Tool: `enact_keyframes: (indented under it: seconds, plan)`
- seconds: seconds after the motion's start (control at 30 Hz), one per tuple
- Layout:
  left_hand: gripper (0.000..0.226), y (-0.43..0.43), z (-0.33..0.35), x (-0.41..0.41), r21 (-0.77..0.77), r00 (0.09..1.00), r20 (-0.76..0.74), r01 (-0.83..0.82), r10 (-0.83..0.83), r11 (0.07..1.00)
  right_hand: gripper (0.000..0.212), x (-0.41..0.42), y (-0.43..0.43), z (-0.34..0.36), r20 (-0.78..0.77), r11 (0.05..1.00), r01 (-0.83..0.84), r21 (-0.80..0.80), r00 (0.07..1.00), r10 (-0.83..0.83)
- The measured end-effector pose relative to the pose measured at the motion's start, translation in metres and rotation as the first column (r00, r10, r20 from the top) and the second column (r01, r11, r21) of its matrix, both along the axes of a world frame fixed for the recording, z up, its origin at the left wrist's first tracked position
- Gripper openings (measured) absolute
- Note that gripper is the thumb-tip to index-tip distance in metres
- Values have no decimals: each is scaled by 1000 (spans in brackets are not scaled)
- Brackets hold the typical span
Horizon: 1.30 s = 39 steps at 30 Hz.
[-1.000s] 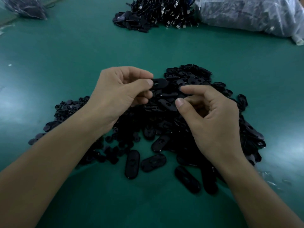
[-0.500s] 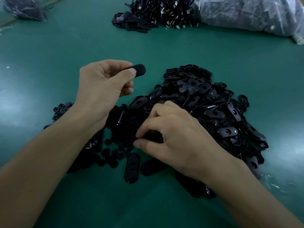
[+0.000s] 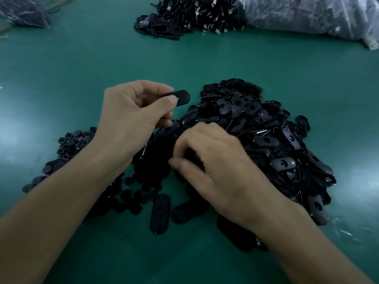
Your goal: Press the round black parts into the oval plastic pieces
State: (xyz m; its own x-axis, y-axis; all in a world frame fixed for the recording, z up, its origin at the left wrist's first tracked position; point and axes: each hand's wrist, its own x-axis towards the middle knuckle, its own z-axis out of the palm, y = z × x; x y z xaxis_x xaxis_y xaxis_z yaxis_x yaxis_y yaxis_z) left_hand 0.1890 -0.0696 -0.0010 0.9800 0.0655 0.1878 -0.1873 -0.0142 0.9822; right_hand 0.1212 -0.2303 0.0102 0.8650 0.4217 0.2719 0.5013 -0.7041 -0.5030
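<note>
The left hand (image 3: 131,117) pinches one oval plastic piece (image 3: 180,96) between thumb and fingers, holding it in the air just beyond the near-left edge of the big heap of oval pieces (image 3: 256,136) on the green bench (image 3: 102,58). The right hand (image 3: 221,167) is lowered, palm down, onto the near side of that heap, its fingers curled into the parts; motion blur hides whether it grips anything. To the left of the heap, partly under the left forearm, lies a smaller pile of round black parts (image 3: 71,144). Two single oval pieces (image 3: 160,213) lie flat on the bench just in front of the heap. Far beyond the heap sit a pile of black corded parts (image 3: 190,15) and a clear plastic bag (image 3: 307,15).
</note>
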Motion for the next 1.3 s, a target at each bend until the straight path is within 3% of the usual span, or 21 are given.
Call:
enact_keyframes:
  seconds: [0.17, 0.27, 0.63, 1.0, 1.17, 1.3]
  plan:
    - [5, -4, 1, -6, 28, 998, 1, 58, -58, 998, 4, 6, -24, -1, 154, 939, 174, 296, 962, -226]
    - [10, -8, 2, -11, 70, 995, 17, 100, -102, 993, 21, 8, -35, -3, 180, 922, 255, 291, 932, -315]
    - [7, -12, 8, -19, 174, 991, 84, 84, -100, 981, 13, 8, -40, -5, 223, 894, 246, 374, 912, -344]
    - [10, -16, 8, -25, 217, 987, 95, 103, -126, 971, 14, 8, -36, -6, 21, 778, 262, 572, 943, -333]
    - [16, -19, 8, -27, 188, 988, 49, 135, -146, 973, 25, 9, -36, -4, -104, 716, 263, 647, 960, -259]
    - [19, -21, 10, -29, 164, 983, 19, 175, -181, 971, 17, 9, -37, -4, -169, 685, 277, 674, 960, -222]
